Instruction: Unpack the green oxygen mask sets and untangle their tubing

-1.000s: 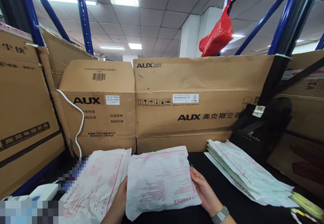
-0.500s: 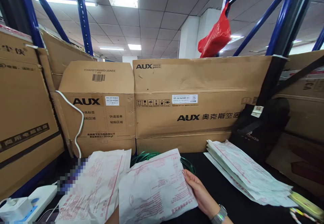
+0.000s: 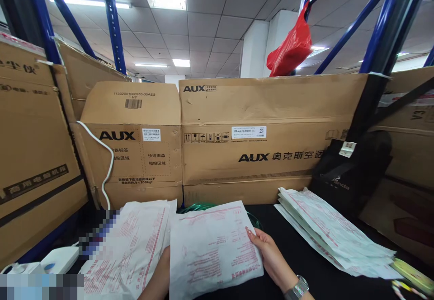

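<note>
In the middle of the head view a flat white paper packet with red print is held up, tilted towards me. My right hand pinches its right edge, thumb on the front and the other fingers mostly behind. My left hand reaches up behind the packet's left side; its fingers are hidden, so its grip cannot be made out. Left of it lie similar white packets, partly covered by my left forearm. On the right rests a stack of the same packets.
Green cord or strapping lies coiled on the black table behind the held packet. Cardboard boxes wall the back. At right are a black bag and a yellowish item; at left, a white power strip.
The held packet has shifted slightly right and turned to lie more level. My left wrist has come further into view beside it. My right hand keeps its hold.
</note>
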Demonstrator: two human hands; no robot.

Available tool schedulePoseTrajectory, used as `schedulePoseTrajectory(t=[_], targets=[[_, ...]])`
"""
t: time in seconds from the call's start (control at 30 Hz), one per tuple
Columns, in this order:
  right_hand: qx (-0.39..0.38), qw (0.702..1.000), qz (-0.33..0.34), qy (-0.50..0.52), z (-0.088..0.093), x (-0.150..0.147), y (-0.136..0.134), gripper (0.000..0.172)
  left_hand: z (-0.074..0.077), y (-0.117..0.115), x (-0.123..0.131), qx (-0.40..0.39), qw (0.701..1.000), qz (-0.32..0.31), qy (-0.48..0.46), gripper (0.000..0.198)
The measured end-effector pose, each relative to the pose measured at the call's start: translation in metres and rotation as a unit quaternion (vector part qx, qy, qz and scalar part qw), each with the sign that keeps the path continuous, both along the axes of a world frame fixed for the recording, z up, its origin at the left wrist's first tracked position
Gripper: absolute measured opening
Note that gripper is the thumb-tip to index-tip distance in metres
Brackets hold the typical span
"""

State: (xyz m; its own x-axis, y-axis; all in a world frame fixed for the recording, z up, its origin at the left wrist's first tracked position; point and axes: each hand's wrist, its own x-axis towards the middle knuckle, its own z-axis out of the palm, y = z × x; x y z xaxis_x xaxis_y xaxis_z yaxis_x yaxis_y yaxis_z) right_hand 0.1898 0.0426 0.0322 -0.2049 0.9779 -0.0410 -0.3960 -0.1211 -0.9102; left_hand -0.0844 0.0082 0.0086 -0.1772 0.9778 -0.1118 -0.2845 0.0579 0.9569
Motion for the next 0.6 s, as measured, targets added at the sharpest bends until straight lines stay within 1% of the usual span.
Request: schedulePoseTrajectory(t=[0.1,0.17,0.27,0.33,0.4,0.47,0.5,0.57,0.6], targets=[[-0.004,0.997,-0.073,0.004,0.008,0.016,0.004,0.026,0.019,-0.004,0.002,0.004,1.000,-0.026,-0.012,0.022],[-0.010,0.992,-0.125,0.018,0.014,0.030,0.006,0.028,0.027,-0.004,0.001,-0.009,0.999,-0.023,-0.028,0.027],[-0.008,0.974,-0.220,0.057,0.016,0.056,0.010,0.031,0.029,-0.002,-0.001,-0.057,0.997,-0.021,-0.052,0.036],[0.017,0.953,-0.292,0.083,0.013,0.074,0.014,0.030,0.026,-0.002,0.000,-0.078,0.995,-0.033,-0.061,0.041],[0.047,0.935,-0.336,0.106,0.009,0.090,0.018,0.028,0.024,-0.003,0.003,-0.079,0.994,-0.052,-0.056,0.044],[0.053,0.929,-0.342,0.129,0.006,0.101,0.022,0.026,0.026,-0.006,0.008,-0.081,0.993,-0.080,-0.038,0.048],[0.046,0.931,-0.333,0.139,0.006,0.103,0.023,0.025,0.028,-0.010,0.010,-0.086,0.990,-0.107,-0.021,0.049],[0.021,0.940,-0.303,0.157,0.007,0.099,0.023,0.024,0.036,-0.018,0.015,-0.101,0.976,-0.192,0.019,0.050],[0.009,0.946,-0.281,0.163,0.009,0.094,0.022,0.024,0.041,-0.023,0.017,-0.109,0.963,-0.244,0.038,0.051]])
